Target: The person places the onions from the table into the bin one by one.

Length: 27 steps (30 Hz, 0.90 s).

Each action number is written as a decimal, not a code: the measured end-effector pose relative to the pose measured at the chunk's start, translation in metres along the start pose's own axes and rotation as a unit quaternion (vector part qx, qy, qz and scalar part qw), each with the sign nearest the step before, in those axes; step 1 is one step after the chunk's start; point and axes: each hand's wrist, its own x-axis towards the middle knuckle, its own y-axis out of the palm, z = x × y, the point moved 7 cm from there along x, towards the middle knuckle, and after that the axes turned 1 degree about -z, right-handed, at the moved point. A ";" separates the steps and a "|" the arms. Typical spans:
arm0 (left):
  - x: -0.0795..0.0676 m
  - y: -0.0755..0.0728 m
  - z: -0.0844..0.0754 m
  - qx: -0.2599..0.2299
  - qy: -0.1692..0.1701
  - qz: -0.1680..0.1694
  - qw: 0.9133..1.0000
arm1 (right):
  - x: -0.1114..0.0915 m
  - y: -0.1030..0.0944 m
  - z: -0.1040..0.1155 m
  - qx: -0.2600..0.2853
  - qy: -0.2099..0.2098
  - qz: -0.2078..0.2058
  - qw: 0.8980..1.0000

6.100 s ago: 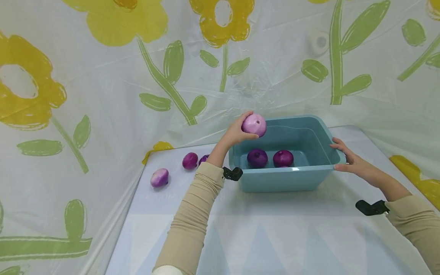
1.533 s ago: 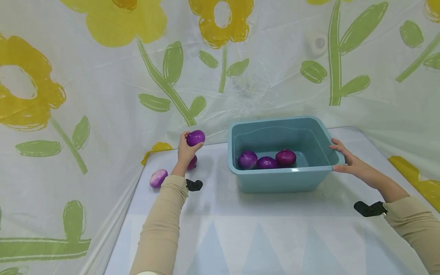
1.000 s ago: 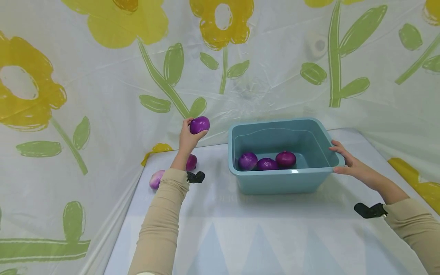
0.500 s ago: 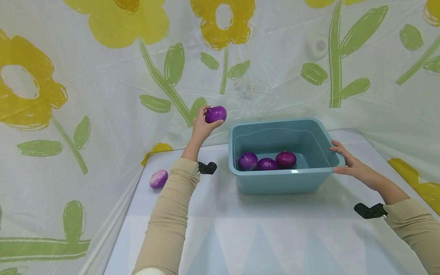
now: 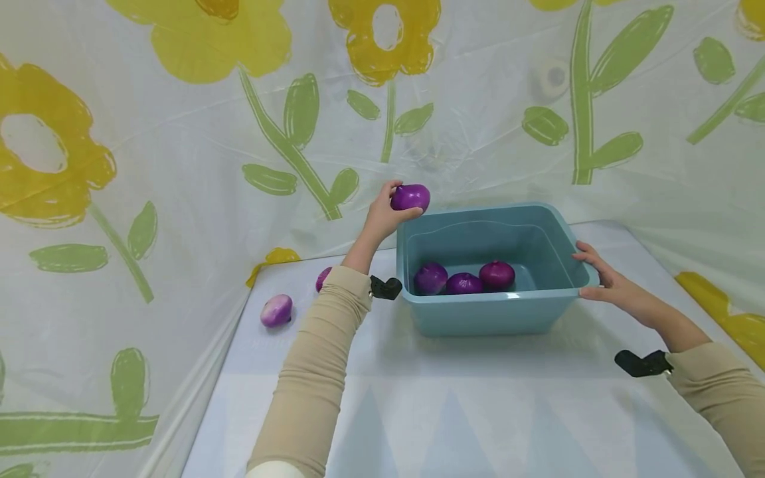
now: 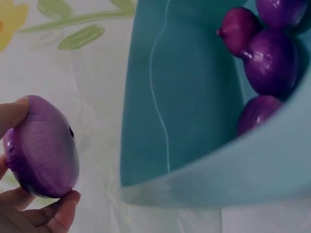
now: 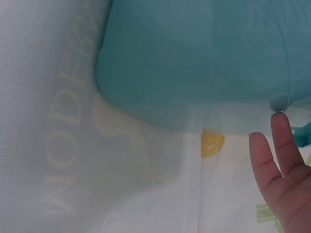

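My left hand (image 5: 384, 214) holds a glossy purple onion (image 5: 412, 198) between thumb and fingers, raised by the back left corner of a blue-green tub (image 5: 478, 315). The left wrist view shows this onion (image 6: 44, 148) outside the tub wall, apart from it. Inside the tub lie several red onions (image 5: 497, 275), bunched toward the left and front. My right hand (image 5: 621, 292) holds the tub's right front corner, thumb at the front and fingers over the side rim. In the right wrist view two fairly straight fingers (image 7: 286, 145) reach up to the rim.
A paler purple onion (image 5: 277, 311) lies at the table's left edge. Another onion (image 5: 323, 279) is partly hidden behind the left sleeve. The white table (image 5: 454, 411) has pale blue triangles. A flower-printed sheet (image 5: 197, 146) hangs behind and at the sides.
Earlier my left hand held a pale onion over the tub. It then lifted another purple onion from the table and carried it rightward to the tub. My right hand stayed at the corner.
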 end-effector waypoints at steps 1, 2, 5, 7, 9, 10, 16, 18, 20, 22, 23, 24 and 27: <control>0.000 0.004 -0.001 0.002 -0.002 0.006 1.000 | 0.000 0.000 0.000 -0.002 0.000 0.000 1.000; 0.000 0.007 -0.002 0.003 -0.002 0.012 1.000 | 0.000 0.000 0.000 -0.004 0.001 0.000 1.000; 0.000 0.018 -0.004 0.007 -0.001 0.029 1.000 | 0.001 0.001 0.000 -0.004 0.004 -0.001 1.000; -0.001 0.025 -0.003 0.015 -0.001 0.046 0.999 | 0.001 0.000 -0.001 -0.005 0.008 -0.001 1.000; -0.002 0.033 -0.002 0.030 -0.003 0.068 0.997 | 0.001 0.000 -0.002 -0.003 0.008 -0.001 1.000; -0.002 0.037 -0.001 0.038 -0.002 0.080 0.996 | 0.001 0.000 -0.002 0.000 0.007 -0.001 1.000; -0.006 0.051 0.001 0.075 -0.001 0.134 0.988 | 0.000 0.000 -0.002 0.003 0.001 0.002 1.000; -0.007 0.052 0.000 0.071 -0.001 0.140 0.988 | 0.000 0.000 -0.001 0.002 0.002 0.002 1.000; -0.008 0.051 -0.001 0.065 -0.002 0.142 0.988 | 0.000 0.000 -0.001 0.001 0.002 0.004 1.000; -0.009 0.050 0.000 0.067 -0.011 0.143 0.987 | 0.000 0.001 0.000 0.003 -0.001 0.004 1.000; -0.009 0.049 0.000 0.065 -0.014 0.143 0.988 | 0.000 0.000 0.000 0.005 -0.002 0.004 1.000; -0.009 0.047 0.001 0.064 -0.018 0.142 0.988 | 0.000 0.000 0.000 0.005 -0.002 0.005 1.000; -0.008 0.041 0.002 0.064 -0.025 0.138 0.988 | 0.000 0.000 0.000 0.006 -0.001 0.003 1.000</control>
